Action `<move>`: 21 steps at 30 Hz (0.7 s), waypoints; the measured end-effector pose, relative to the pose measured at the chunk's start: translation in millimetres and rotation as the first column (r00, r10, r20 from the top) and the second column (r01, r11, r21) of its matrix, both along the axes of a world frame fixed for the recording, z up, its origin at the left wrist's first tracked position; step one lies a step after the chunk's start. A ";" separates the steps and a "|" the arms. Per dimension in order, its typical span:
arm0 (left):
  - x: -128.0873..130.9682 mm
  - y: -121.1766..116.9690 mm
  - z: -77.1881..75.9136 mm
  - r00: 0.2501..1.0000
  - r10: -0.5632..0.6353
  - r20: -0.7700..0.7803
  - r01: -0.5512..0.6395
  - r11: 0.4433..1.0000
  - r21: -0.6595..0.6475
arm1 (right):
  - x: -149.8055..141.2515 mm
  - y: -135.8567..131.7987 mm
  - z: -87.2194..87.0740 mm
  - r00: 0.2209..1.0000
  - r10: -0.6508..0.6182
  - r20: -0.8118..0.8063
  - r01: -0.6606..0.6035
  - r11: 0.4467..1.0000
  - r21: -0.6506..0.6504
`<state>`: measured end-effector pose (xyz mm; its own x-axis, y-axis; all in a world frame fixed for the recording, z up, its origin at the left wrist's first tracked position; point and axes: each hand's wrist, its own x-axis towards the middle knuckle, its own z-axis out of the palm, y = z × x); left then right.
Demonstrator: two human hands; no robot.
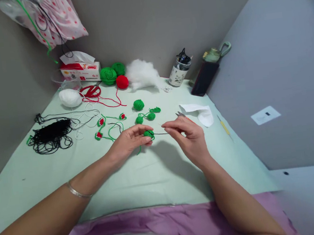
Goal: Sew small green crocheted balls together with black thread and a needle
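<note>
The left hand grips a green yarn ball above the worktop's middle. A black strand extends from it, roughly parallel to the front edge, to the pinching right hand.

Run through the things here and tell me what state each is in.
Left hand: gripping the green piece
Right hand: pinching the black strand
Green piece: held, partly covered
Black strand: drawn straight between the hands
Tissue box: open, tissue sticking out
Black yarn: loosely heaped
Red ball: wound, tail trailing
White fluff: loosely piled
</note>
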<state>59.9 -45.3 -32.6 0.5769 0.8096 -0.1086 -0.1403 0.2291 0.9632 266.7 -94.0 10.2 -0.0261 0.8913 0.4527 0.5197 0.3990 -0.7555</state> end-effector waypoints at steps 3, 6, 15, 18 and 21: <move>-0.7 1.6 0.7 0.999 0.031 0.012 -0.030 1.000 -0.002 | -1.0 -2.7 -3.0 0.988 0.058 0.146 -0.060 0.998 0.006; -0.9 2.2 0.9 0.998 0.049 0.025 -0.049 0.999 -0.007 | -1.4 -3.8 -6.0 0.962 0.139 0.236 -0.136 0.990 -0.030; -0.8 1.5 1.8 0.997 0.072 0.009 -0.072 0.997 0.017 | -1.4 -4.4 -5.4 0.929 0.168 0.329 -0.148 0.985 -0.085; -1.5 1.2 2.3 0.997 0.075 -0.005 -0.075 0.997 0.024 | -2.0 -5.8 -4.0 0.928 0.159 0.336 -0.133 0.986 -0.099; -1.2 0.5 2.7 0.997 0.080 -0.003 -0.080 0.997 0.015 | -2.8 -6.6 -3.0 0.931 0.152 0.333 -0.126 0.987 -0.100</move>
